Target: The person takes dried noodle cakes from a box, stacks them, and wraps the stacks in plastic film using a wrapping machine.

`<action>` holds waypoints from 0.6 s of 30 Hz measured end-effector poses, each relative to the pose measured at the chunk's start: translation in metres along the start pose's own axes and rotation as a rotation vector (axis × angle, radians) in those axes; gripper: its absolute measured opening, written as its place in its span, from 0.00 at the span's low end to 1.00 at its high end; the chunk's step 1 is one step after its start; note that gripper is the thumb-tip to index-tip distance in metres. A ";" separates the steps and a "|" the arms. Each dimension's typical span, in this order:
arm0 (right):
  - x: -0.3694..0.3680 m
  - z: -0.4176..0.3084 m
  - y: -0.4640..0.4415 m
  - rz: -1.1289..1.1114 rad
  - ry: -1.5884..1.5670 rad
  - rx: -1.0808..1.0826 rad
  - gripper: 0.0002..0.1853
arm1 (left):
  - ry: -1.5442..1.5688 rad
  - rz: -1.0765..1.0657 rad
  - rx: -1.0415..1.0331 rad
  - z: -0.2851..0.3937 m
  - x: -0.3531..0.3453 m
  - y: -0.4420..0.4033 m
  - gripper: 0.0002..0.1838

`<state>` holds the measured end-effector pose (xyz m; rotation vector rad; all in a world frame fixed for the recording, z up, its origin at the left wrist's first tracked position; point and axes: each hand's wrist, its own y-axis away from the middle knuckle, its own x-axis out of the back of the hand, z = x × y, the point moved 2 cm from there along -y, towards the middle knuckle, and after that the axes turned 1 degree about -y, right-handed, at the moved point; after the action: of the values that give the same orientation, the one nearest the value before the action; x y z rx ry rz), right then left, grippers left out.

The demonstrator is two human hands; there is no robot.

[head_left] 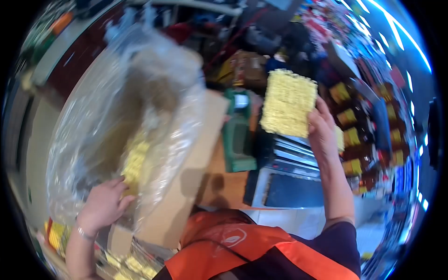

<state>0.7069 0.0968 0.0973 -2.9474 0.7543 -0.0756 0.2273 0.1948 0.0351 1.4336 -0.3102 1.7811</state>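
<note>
A yellow rectangular block of dried noodles (288, 103) is held up by my right hand (322, 128), gripped at its right edge. Another bit of yellow (339, 139) shows just behind that wrist; what it belongs to I cannot make out. My left hand (105, 200) is at the near end of a cardboard box lined with clear plastic (177, 154). Its fingers point toward more dried noodles (136, 161) inside, with thumb and forefinger apart. Whether the fingertips touch the noodles or only the liner is unclear through the blur.
A green device (240, 135) stands on the orange-brown counter (228, 189) beside the box. Right of it is a dark, flat-topped machine (291, 191). Dark bottles with yellow labels (350, 116) line the right side. Yellow packets (135, 266) lie at lower left.
</note>
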 end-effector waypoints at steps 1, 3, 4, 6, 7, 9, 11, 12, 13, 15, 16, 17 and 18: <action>0.022 -0.004 0.000 0.001 -0.003 -0.003 0.32 | -0.009 0.169 -0.055 0.015 0.015 0.000 0.15; 0.057 -0.025 0.006 0.040 0.056 0.003 0.27 | 0.127 0.335 -0.078 0.057 0.042 -0.005 0.11; 0.083 -0.030 0.006 0.061 0.118 0.058 0.25 | 0.204 0.407 -0.087 0.078 0.050 -0.010 0.10; 0.142 -0.047 0.011 0.112 0.226 0.144 0.24 | 0.342 0.351 -0.132 0.123 0.059 -0.021 0.09; 0.171 -0.054 0.016 0.139 0.262 0.187 0.24 | 0.404 0.327 -0.136 0.149 0.059 -0.024 0.09; 0.215 -0.062 0.024 0.205 0.411 0.267 0.24 | 0.432 0.240 -0.211 0.191 0.055 -0.046 0.10; 0.253 -0.058 0.035 0.261 0.693 0.371 0.22 | 0.449 0.153 -0.280 0.234 0.041 -0.075 0.10; 0.270 -0.052 0.039 0.285 0.835 0.422 0.21 | 0.599 0.115 -0.285 0.262 0.033 -0.091 0.10; 0.285 -0.042 0.042 0.347 1.055 0.594 0.20 | 0.745 0.079 -0.282 0.293 0.025 -0.108 0.10; 0.298 -0.028 0.050 0.363 1.196 0.699 0.19 | 0.785 -0.030 -0.370 0.343 0.010 -0.149 0.12; 0.307 -0.013 0.051 0.361 1.242 0.744 0.18 | 0.839 -0.051 -0.393 0.368 0.002 -0.171 0.14; 0.316 -0.001 0.050 0.370 1.306 0.832 0.16 | 0.891 -0.044 -0.442 0.386 -0.011 -0.198 0.14; 0.321 0.011 0.050 0.362 1.335 0.914 0.17 | 0.932 -0.031 -0.423 0.404 -0.020 -0.220 0.16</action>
<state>0.9654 -0.1004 0.0890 -1.5507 0.9152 -1.8299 0.6683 0.0710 0.0849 0.2391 -0.1447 1.9971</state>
